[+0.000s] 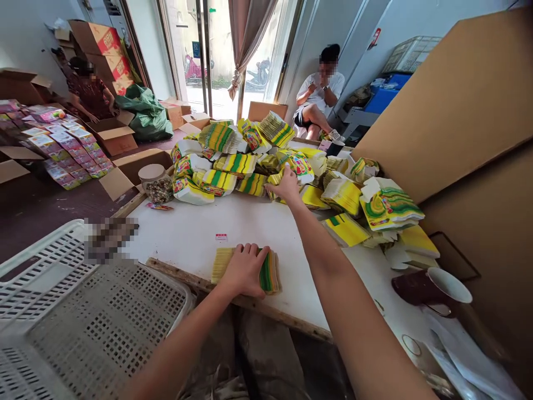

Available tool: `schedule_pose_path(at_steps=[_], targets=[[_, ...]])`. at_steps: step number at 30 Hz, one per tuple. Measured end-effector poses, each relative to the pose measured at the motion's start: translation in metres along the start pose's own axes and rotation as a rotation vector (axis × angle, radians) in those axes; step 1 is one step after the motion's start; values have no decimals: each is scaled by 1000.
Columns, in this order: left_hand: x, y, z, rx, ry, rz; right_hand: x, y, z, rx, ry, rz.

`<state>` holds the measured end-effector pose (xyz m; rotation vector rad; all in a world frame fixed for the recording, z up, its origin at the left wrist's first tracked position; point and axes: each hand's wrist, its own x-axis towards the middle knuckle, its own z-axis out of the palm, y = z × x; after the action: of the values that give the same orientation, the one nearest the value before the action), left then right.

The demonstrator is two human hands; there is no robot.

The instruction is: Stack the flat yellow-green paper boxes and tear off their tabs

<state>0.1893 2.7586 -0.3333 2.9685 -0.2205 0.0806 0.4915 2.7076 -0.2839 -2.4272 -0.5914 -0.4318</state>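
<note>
A stack of yellow and green packets (270,272) lies on the white table (187,233) at the lower centre of the frame. The left hand (246,268) holds it from above, fingers spread along its far edge and thumb at its near edge. Right of the frame's centre, the right hand (288,186) reaches to the front of a heap of similar packets (235,164); its fingers touch yellow packets there, but I cannot tell whether they have closed on any.

Just beyond the stack sits a small red-and-white label (221,237). A lidded jar (155,186) stands near the heap's left end. A dark mug (428,289) lies tilted at the lower right, and a pale plastic basket (137,289) fills the lower left. At the upper left, a person in a dark top (87,91) is behind open cartons (114,136); at the upper right, a person in a white shirt (320,91) sits by the wall.
</note>
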Motion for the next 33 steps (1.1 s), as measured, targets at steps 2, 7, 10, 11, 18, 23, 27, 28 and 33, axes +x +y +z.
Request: schedule_pose_path(at_steps=[2, 7, 10, 11, 18, 23, 27, 28, 33], targets=[[1, -1, 0, -9, -10, -2, 8, 3, 1, 13, 5, 11], [1, -2, 0, -27, -16, -6, 2, 15, -10, -1, 29, -15], [1, -2, -1, -32, -2, 6, -27, 36, -17, 15, 69, -57], [0, -2, -1, -32, 2, 10, -41, 46, -19, 38, 81, -62], [1, -2, 1, -3, 14, 8, -135, 112, -25, 50, 50, -5], [2, -1, 2, 33, 13, 4, -139, 76, -40, -233, 99, -125], [1, -1, 2, 41, 21, 0, -119, 26, -41, -272, 80, -276], [1, -1, 2, 41, 22, -1, -112, 18, -39, -268, 44, -298], [0, 0, 2, 45, 27, -7, -65, 18, -30, -273, -380, -162]])
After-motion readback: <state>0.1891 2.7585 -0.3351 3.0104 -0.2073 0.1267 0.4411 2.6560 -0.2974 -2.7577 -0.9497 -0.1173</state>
